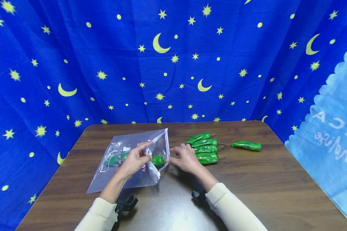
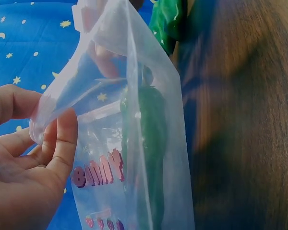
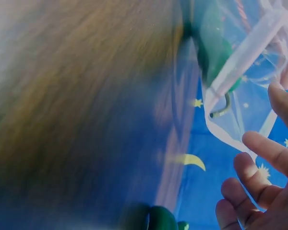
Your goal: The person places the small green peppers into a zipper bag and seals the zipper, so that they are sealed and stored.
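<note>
A clear zip bag (image 1: 99, 181) with pink lettering lies on the table, its mouth spread toward the right. Inside it is one green pepper (image 1: 158, 161), its stem end near the opening. My left hand (image 1: 134, 160) pinches the bag's upper wall near the mouth, lifting the film. At the opposite rim is my right hand (image 1: 186, 158), thumb right at the bag's edge. The right wrist view shows that hand's fingers (image 3: 252, 175) loosely spread, nothing held between them. A row of several green peppers (image 1: 206, 149) lies just beyond the right hand, partly covered by it.
Another green pepper (image 1: 246, 145) lies apart, to the right of the row. The brown wooden table (image 1: 277, 186) reaches back to a blue curtain (image 1: 185, 70) with moons and stars. A light blue cloth (image 1: 332, 138) hangs at the right side.
</note>
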Action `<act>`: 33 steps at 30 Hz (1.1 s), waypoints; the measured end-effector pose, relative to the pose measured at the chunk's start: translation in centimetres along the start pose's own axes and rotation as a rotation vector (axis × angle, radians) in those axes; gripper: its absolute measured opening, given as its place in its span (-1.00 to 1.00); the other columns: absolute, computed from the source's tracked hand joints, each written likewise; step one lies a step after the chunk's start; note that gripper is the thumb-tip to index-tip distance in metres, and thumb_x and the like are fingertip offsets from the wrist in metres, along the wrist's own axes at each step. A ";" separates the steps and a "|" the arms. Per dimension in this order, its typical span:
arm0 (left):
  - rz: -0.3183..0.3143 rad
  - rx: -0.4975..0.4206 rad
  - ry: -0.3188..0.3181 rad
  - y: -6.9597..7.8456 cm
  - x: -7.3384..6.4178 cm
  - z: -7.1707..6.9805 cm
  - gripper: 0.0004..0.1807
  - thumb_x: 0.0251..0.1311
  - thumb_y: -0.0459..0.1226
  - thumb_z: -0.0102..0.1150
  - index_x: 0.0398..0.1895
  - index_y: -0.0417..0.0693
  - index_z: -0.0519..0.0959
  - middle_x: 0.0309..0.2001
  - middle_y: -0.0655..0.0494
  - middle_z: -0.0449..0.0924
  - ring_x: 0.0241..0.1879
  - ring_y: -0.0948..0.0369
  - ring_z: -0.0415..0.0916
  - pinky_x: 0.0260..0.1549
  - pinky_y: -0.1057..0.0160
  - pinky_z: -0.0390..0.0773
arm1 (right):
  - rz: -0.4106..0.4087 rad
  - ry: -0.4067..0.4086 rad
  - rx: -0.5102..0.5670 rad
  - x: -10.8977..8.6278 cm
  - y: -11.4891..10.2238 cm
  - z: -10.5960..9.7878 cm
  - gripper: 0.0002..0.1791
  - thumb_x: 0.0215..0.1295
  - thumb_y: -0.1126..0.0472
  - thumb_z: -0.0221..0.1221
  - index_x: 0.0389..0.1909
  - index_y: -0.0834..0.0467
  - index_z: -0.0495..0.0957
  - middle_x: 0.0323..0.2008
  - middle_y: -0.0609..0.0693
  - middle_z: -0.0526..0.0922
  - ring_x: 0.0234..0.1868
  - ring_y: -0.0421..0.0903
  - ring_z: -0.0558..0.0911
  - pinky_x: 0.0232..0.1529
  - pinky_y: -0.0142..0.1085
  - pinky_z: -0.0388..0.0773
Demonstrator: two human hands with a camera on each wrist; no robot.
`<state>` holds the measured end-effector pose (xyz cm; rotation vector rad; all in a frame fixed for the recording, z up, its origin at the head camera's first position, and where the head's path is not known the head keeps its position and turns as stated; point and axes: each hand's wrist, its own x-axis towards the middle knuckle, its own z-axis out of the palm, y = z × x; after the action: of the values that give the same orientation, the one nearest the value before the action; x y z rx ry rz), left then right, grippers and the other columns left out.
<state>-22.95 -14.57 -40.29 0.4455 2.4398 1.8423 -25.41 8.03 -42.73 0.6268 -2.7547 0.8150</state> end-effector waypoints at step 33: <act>-0.001 0.024 0.012 -0.2 0.0 -0.1 -0.31 -0.02 -0.54 0.08 0.31 -0.24 0.30 0.16 -0.20 0.30 -0.39 0.31 0.26 -0.55 0.49 0.39 | 0.130 0.151 0.112 -4.7 5.2 -3.5 -0.54 0.03 -0.01 0.34 -0.03 0.04 0.61 -0.23 0.02 0.60 -0.10 -0.03 0.45 -0.01 -0.11 0.34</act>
<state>-23.02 -14.71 -40.40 0.4361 2.4722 1.8219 -23.38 15.51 -43.70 0.3899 -2.6480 1.0074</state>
